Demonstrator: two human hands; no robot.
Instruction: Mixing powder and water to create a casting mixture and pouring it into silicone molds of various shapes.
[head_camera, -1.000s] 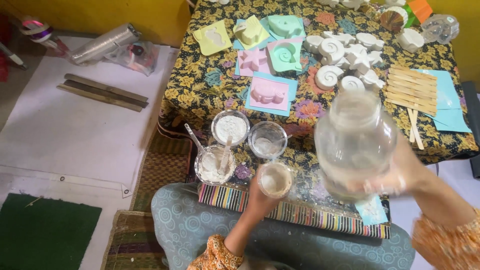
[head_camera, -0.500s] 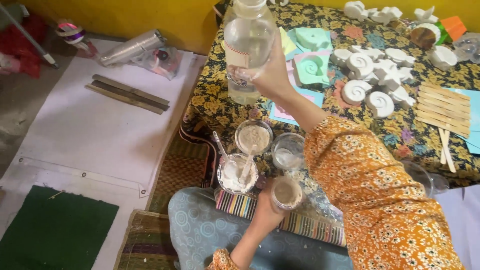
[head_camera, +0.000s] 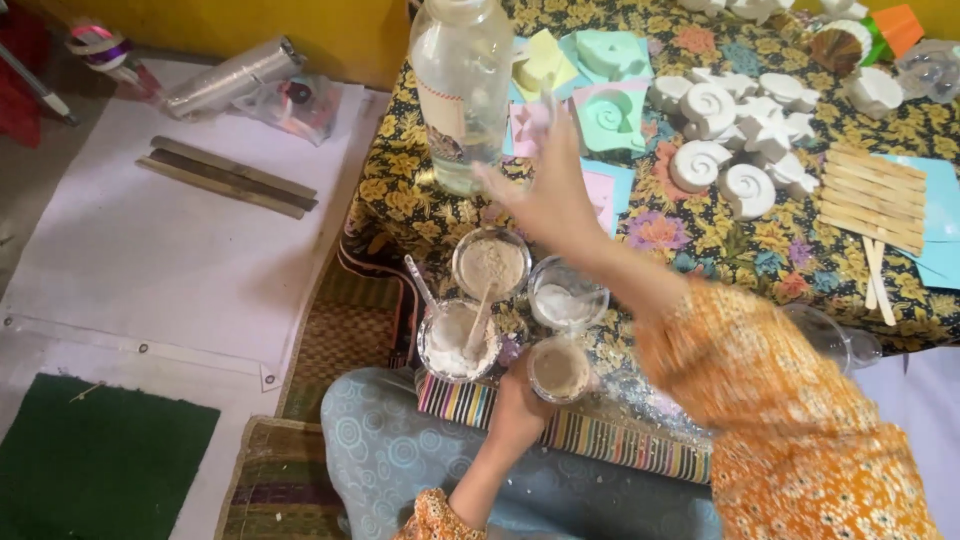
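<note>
A small clear cup (head_camera: 558, 368) of cloudy beige liquid is gripped in the left hand (head_camera: 520, 392), fingers closed round its wall, and is kept upright just in front of the lap, probably so that nothing spills. The right hand (head_camera: 545, 190) is stretched across the floral worktop (head_camera: 400, 190) with fingers spread and open; it is blurred, and it lies just beside a tall clear bottle (head_camera: 462, 90), touching it at most with the fingertips. The bottle is stood upright near the worktop's left edge, seemingly set there out of the way of the mixing things.

Taking the cup as landmark: just behind it a cup of white powder (head_camera: 567, 293) is seen; behind and to the left, a cup of greyish powder (head_camera: 490, 262); directly left, a cup of white paste (head_camera: 455, 340) with a wooden stick (head_camera: 478, 322) and a spoon handle leaning in it. Far behind the cup, pastel moulds (head_camera: 612, 115) and white shell-shaped casts (head_camera: 745, 190) are laid out; to the right rear, a bundle of flat wooden sticks (head_camera: 868, 195) rests. The outstretched right forearm crosses above the powder cups, so part of the worktop is hidden.
</note>
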